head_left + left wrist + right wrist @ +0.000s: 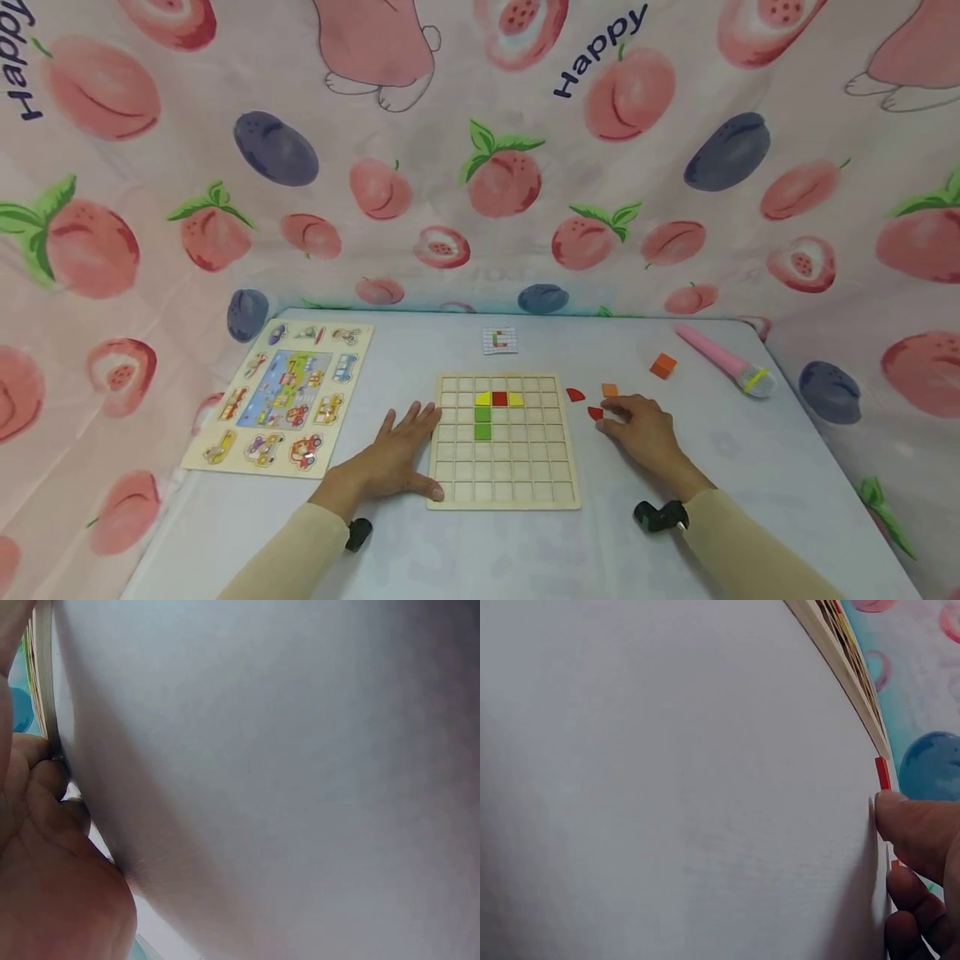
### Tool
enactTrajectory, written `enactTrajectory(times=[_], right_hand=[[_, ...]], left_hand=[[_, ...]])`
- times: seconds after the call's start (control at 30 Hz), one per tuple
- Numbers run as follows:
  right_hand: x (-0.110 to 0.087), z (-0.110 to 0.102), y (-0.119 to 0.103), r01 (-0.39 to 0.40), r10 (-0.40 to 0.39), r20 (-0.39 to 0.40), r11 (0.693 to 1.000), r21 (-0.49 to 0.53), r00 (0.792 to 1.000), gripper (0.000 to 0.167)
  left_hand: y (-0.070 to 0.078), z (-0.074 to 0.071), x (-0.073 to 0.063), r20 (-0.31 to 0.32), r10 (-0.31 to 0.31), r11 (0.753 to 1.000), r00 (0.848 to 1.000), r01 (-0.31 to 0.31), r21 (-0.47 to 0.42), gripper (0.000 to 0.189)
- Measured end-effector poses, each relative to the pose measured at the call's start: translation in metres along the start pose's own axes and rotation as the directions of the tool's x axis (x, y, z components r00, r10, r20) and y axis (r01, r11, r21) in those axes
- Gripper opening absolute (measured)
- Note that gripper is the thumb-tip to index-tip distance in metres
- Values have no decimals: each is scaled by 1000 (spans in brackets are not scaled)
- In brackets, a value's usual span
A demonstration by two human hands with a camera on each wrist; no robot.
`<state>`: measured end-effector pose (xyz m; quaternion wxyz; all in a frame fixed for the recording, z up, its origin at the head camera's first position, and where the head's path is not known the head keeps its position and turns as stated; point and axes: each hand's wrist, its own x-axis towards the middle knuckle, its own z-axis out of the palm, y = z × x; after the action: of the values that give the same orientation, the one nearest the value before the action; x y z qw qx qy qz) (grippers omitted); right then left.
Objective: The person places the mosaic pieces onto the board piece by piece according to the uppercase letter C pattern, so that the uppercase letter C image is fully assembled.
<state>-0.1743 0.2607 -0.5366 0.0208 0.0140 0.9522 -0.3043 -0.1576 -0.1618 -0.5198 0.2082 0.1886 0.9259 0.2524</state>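
Observation:
A square wooden grid board (pixel 504 507) lies on the table. Red, yellow and green pieces sit in its upper-left and middle cells. Against its left side rests my left hand (pixel 397 458), fingers spread, thumb at the lower-left corner. Right of the board, my right hand (pixel 647 433) pinches a red quarter-circle piece (pixel 595 413) between thumb and index finger, low over the table. Just beyond these fingertips is an orange square (pixel 610 389). Another red quarter-circle piece (pixel 574 394) lies nearer the board. In the right wrist view the thumb (pixel 919 829) partly hides a red edge.
Behind the board lies a small printed pattern card (pixel 500 340). A vehicle picture puzzle (pixel 281 400) lies at the left. Orange pieces (pixel 663 365) and a pink toy microphone (pixel 723 358) are at the right. A fruit-print cloth (pixel 450 167) hangs behind the table.

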Motion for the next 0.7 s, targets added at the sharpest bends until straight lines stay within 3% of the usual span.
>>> enactTrajectory(times=[0.23, 0.43, 0.7], right_hand=[[0, -3, 2, 41, -41, -9, 999, 3, 999, 33], [1, -5, 2, -2, 3, -8, 995, 96, 1000, 36], [-2, 1, -13, -24, 41, -82, 980, 198, 996, 35]], left_hand=[[0, -1, 1, 2, -1, 1000, 1000, 1, 20, 132], [-1, 1, 1, 6, -2, 1000, 1000, 2, 29, 132], [2, 0, 0, -2, -2, 1000, 1000, 2, 24, 132]])
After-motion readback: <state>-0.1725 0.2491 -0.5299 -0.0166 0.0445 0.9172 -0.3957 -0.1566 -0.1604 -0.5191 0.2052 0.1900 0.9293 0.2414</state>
